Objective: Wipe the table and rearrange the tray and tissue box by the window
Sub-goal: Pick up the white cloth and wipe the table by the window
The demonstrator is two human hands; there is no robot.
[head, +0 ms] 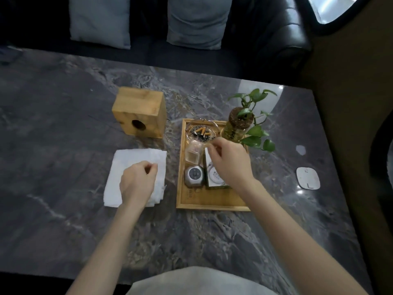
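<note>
A wooden tray point(212, 203) lies on the dark marble table point(63, 124), right of centre. It holds a glass ashtray point(201, 132) with cigarette butts, a clear toothpick holder point(193, 154), a round silver device point(194, 175) and a white box point(214, 177). A wooden tissue box point(139, 111) stands left of the tray, its round hole facing me. A white folded tissue point(136, 160) lies flat in front of it. My left hand point(138, 183) rests loosely curled on the tissue. My right hand point(230, 160) hovers over the tray, fingertips pinched near the ashtray's rim; whether they hold anything is hidden.
A green plant in a glass bottle point(239, 124) stands at the tray's far right corner. A white flat device point(308, 177) lies near the table's right edge. A dark sofa with two grey cushions point(100, 20) sits beyond the table.
</note>
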